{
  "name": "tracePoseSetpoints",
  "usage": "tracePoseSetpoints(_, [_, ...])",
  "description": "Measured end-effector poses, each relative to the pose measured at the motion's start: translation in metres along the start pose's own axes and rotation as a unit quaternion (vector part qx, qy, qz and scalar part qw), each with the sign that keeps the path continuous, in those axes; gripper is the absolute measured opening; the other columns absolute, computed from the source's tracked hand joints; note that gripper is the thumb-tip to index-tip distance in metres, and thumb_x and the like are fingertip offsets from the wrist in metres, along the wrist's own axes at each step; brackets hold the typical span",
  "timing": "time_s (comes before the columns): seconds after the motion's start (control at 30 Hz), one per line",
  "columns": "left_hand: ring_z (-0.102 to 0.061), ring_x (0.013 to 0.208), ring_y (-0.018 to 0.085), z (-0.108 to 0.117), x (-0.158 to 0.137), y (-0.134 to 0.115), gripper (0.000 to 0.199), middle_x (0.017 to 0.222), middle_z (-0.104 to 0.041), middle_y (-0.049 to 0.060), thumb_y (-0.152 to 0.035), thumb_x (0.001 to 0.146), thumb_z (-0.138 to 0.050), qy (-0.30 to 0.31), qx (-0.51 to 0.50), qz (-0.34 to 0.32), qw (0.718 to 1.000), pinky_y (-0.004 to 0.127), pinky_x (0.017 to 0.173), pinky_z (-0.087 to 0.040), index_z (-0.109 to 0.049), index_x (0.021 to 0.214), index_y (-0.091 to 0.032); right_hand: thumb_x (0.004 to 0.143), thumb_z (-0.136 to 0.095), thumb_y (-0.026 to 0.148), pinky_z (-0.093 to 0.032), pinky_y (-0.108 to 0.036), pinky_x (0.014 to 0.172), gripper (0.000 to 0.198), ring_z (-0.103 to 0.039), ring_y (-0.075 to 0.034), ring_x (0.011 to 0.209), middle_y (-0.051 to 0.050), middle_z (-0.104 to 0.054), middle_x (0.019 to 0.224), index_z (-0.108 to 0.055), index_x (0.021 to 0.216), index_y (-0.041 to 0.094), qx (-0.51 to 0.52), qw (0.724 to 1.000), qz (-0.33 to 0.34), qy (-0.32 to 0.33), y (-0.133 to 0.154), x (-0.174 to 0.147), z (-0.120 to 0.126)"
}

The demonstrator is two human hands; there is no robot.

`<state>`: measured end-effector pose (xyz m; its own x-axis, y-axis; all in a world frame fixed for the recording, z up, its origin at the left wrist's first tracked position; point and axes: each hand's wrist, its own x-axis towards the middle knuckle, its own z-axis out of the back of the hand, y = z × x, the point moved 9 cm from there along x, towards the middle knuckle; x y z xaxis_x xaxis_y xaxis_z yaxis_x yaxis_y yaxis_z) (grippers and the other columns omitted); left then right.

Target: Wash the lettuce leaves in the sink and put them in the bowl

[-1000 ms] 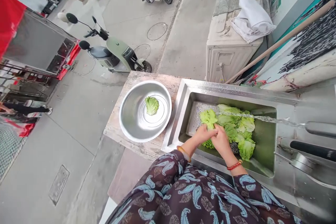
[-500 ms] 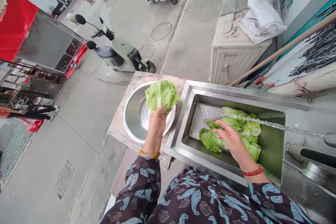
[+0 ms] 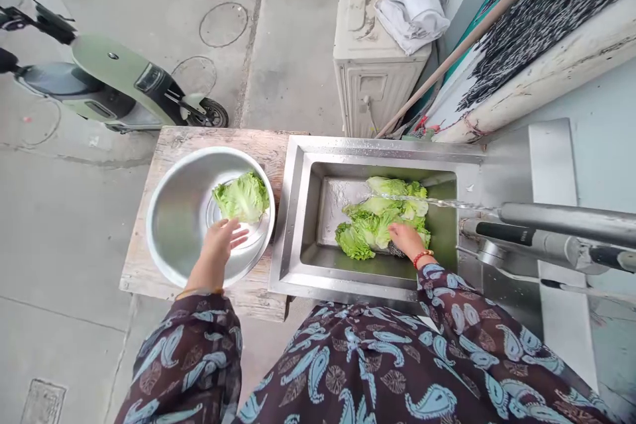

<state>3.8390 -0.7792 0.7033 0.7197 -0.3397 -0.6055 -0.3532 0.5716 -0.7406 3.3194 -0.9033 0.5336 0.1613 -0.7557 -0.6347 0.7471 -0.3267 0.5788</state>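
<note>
Lettuce (image 3: 380, 222) is heaped in a steel sink (image 3: 293, 265), where its leaves are met by the fingers of the right hand (image 3: 397, 233); whether any leaf is gripped cannot be told, as the fingertips are lost among the greens. The left hand (image 3: 229, 237) is held open over a metal bowl (image 3: 156, 218), fingers loosely spread and nothing grasped. Near those fingers, one leaf (image 3: 243, 199) is seen inside the bowl, toward the sink side; contact cannot be confirmed. The bowl is set on a wooden counter (image 3: 136, 268), just beside the sink, whose raised rim is placed between the two. Water (image 3: 442, 203) is sent from the tap (image 3: 551, 215) across the heap, and a dark scrubber (image 3: 396, 250) is partly covered by the right hand. Beyond the sink, a white cloth (image 3: 412, 3) is draped on a pale unit (image 3: 372, 86), past which a pole (image 3: 462, 46) is slanted. A green scooter (image 3: 112, 63) is parked beyond the counter.
</note>
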Motion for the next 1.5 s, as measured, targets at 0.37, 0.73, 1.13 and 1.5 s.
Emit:
tracePoseSetpoints(0.37, [-0.068,0.074,0.015,-0.117,-0.097,-0.039,0.043,0.092,-0.071,0.006,-0.042,0.079,-0.074,0.231,0.036,-0.133,0.963,0.028,0.068,-0.054,-0.064,0.112,-0.016,0.080,-0.065,0.032,-0.047,-0.041,0.092,0.020,-0.067,-0.030,0.095,-0.012,-0.073,0.085,-0.068,0.064,0.021,-0.006,1.000,0.005,-0.021,0.004,-0.014,0.004])
tracePoseSetpoints(0.73, [-0.069,0.099,0.025,-0.264,-0.130,0.105,0.054,0.113,-0.071,0.011,-0.029,0.062,-0.084,0.413,0.241,-0.157,0.864,0.044,0.092,-0.054,-0.069,0.113,-0.019,0.075,-0.068,0.054,-0.054,-0.032,0.070,0.036,-0.067,-0.020,0.072,-0.004,-0.073,0.076,-0.073,0.083,0.020,0.241,0.970,0.016,-0.016,0.055,-0.034,0.027])
tracePoseSetpoints(1.13, [-0.070,0.091,0.020,-0.250,-0.067,0.134,0.041,0.109,-0.070,0.014,-0.020,0.080,-0.064,0.279,0.211,-0.061,0.935,0.037,0.086,-0.054,-0.062,0.120,-0.012,0.083,-0.069,0.025,-0.041,-0.044,0.109,0.025,-0.062,-0.028,0.117,-0.009,-0.071,0.122,-0.075,0.107,0.024,0.110,0.990,0.085,-0.007,0.093,0.008,0.020])
tracePoseSetpoints(1.5, [-0.067,0.075,0.014,-0.209,-0.066,0.154,0.041,0.095,-0.071,0.009,-0.029,0.079,-0.072,0.262,0.147,0.057,0.952,0.026,0.069,-0.049,-0.062,0.116,-0.014,0.079,-0.069,0.033,-0.041,-0.046,0.108,0.036,-0.058,-0.032,0.123,-0.012,-0.070,0.124,-0.073,0.113,0.022,0.119,0.992,0.018,0.048,0.038,0.007,-0.051])
